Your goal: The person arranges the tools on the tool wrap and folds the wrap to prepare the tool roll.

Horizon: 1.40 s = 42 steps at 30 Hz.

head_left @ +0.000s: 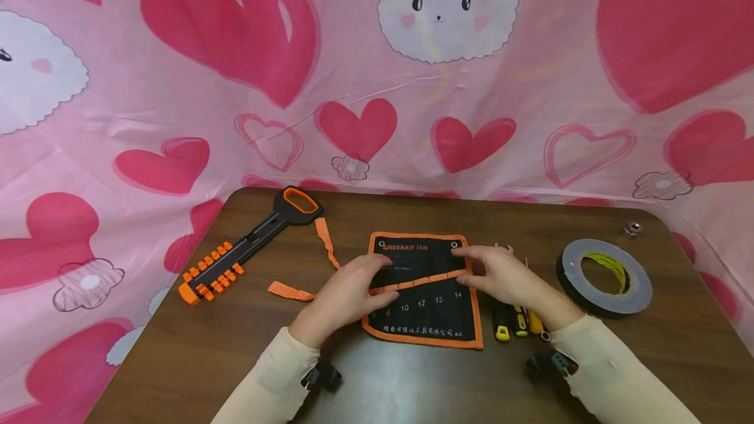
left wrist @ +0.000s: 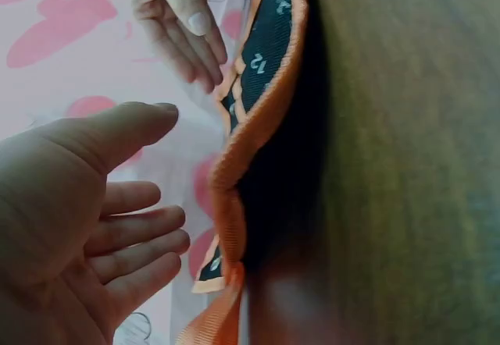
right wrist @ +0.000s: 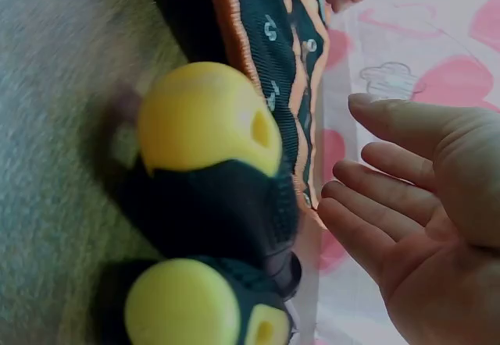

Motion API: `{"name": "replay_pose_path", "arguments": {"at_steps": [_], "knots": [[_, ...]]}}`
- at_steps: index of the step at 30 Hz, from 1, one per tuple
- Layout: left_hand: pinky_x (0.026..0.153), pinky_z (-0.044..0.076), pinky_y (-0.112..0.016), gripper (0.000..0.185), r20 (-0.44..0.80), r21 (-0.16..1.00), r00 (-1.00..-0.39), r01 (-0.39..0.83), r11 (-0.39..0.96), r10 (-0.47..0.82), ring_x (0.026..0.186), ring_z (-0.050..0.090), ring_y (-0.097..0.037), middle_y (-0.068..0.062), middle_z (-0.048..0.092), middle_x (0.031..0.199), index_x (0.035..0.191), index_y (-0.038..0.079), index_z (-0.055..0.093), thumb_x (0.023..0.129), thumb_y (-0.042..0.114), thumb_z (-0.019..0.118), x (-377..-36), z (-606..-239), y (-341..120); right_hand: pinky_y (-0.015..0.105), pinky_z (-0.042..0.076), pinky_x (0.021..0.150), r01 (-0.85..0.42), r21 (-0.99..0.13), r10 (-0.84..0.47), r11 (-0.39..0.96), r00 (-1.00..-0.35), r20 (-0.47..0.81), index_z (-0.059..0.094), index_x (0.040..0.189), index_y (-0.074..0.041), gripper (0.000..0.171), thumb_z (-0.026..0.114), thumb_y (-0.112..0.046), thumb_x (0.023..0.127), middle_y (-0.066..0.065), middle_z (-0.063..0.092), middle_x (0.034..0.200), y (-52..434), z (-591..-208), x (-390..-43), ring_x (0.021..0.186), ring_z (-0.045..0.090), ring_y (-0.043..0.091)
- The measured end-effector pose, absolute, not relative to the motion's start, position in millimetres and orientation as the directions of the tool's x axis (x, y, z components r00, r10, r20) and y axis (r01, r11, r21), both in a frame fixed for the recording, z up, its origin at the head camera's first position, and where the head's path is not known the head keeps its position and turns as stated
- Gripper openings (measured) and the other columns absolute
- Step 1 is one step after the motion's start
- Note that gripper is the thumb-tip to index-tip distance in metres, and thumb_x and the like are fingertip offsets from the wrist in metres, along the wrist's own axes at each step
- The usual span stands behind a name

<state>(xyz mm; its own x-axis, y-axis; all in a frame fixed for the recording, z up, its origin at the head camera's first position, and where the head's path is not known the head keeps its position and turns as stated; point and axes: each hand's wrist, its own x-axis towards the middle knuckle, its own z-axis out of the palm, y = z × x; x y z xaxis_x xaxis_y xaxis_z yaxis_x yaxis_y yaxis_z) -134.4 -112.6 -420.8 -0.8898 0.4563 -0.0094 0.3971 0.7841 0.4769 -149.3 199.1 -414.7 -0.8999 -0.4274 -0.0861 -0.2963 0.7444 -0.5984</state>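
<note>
Head view: at lower centre of the frame, the left hand (head_left: 347, 293) and right hand (head_left: 501, 277) rest with flat, relaxed fingers on a black, orange-trimmed tool pouch (head_left: 424, 296) lying on the table (head_left: 177, 358).

Left wrist view: open palm at lower left, beside the pouch edge, grasping nothing.

Right wrist view: open palm at right; yellow-capped screwdriver handles (right wrist: 207, 126) at left.

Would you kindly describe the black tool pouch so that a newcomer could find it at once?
On the brown table, look to the middle near the front edge, between the left hand and right hand. The tool pouch lies flat there: black cloth with orange edging and white size numbers, unlike the round tape roll to its right.
</note>
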Motion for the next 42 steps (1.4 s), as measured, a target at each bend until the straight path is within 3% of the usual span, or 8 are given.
{"name": "replay_pose_path", "arguments": {"at_steps": [4,7,14,20,34,42], "knots": [[0.118,0.052,-0.051,0.060,-0.072,0.471,-0.882,0.382,0.795,0.466,0.136,0.063,-0.031,-0.012,0.068,0.147,0.142,0.008,0.066,0.094,0.038,0.086,-134,-427,-112,0.060,0.056,0.106,-0.277,-0.611,-0.444,0.741,-0.886,-0.137,0.062,0.149,-0.001,0.056,0.080,-0.019,0.099,0.016,0.076,0.133,198,-419,-151,0.114,0.071,0.028],[0.118,0.052,-0.051,0.061,-0.098,0.476,-0.878,0.372,0.796,0.469,0.138,0.063,-0.031,-0.012,0.067,0.149,0.143,0.008,0.065,0.094,0.038,0.086,-135,-432,-112,0.054,0.060,0.100,-0.277,-0.606,-0.450,0.746,-0.880,-0.150,0.062,0.149,0.001,0.057,0.080,-0.018,0.099,0.014,0.078,0.129,197,-422,-152,0.104,0.069,0.022],[0.120,0.049,-0.055,0.067,-0.138,0.464,-0.853,0.393,0.794,0.503,0.145,0.055,-0.032,-0.013,0.060,0.156,0.146,0.006,0.063,0.092,0.037,0.087,-135,-438,-114,0.061,0.053,0.112,-0.333,-0.528,-0.468,0.781,-0.872,-0.143,0.063,0.146,0.002,0.056,0.082,-0.016,0.097,0.021,0.071,0.141,196,-427,-156,0.127,0.069,0.037],[0.119,0.048,-0.060,0.070,-0.148,0.443,-0.844,0.410,0.797,0.516,0.148,0.051,-0.034,-0.013,0.055,0.160,0.148,0.004,0.062,0.091,0.037,0.088,-135,-439,-116,0.062,0.050,0.115,-0.384,-0.475,-0.490,0.792,-0.863,-0.120,0.068,0.140,0.003,0.051,0.084,-0.014,0.095,0.022,0.067,0.146,195,-429,-154,0.136,0.062,0.042],[0.117,0.050,-0.060,0.076,-0.127,0.446,-0.839,0.428,0.786,0.529,0.148,0.052,-0.035,-0.014,0.056,0.159,0.149,0.003,0.060,0.091,0.042,0.088,-139,-439,-119,0.059,0.052,0.113,-0.436,-0.443,-0.523,0.783,-0.848,-0.090,0.074,0.132,0.002,0.044,0.086,-0.016,0.094,0.015,0.067,0.137,196,-435,-154,0.131,0.061,0.038],[0.121,0.048,-0.054,0.082,-0.122,0.406,-0.848,0.431,0.806,0.515,0.146,0.055,-0.034,-0.013,0.057,0.158,0.151,0.004,0.060,0.088,0.049,0.089,-142,-440,-115,0.052,0.057,0.102,-0.468,-0.443,-0.538,0.765,-0.842,-0.038,0.078,0.126,0.001,0.042,0.088,-0.021,0.091,0.009,0.068,0.125,195,-439,-151,0.116,0.062,0.030]]}}
